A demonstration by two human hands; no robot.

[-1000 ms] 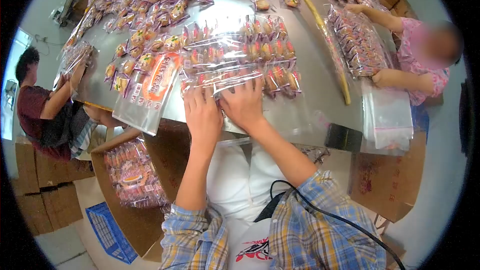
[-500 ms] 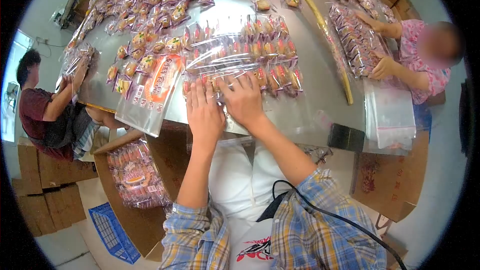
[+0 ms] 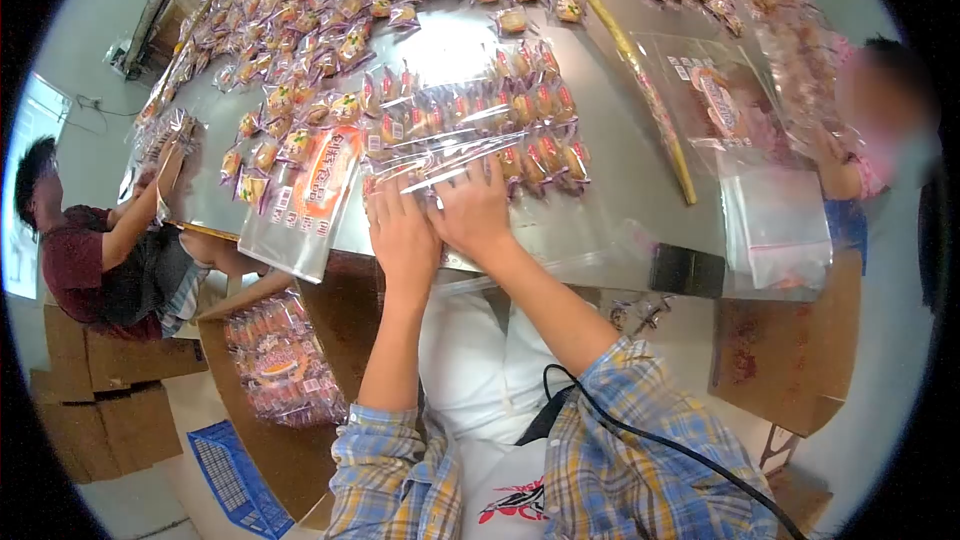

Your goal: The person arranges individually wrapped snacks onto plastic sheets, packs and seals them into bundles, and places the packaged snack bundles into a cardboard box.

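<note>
At the near left, a filled bag (image 3: 283, 360) lies in an open carton (image 3: 345, 310), within easy reach. On the table (image 3: 600, 90), a flat printed bag (image 3: 325, 180) sits beside the packets, seemingly for ready access. The left hand (image 3: 403, 240) and right hand (image 3: 475, 210) are open, fingers extended over the near row of the clear bag (image 3: 470, 110), apparently keeping its 3 rows of packets aligned. Further right, a long rod (image 3: 648, 100) probably divides 2 work areas; spare bags (image 3: 770, 220) lie near the right edge.
</note>
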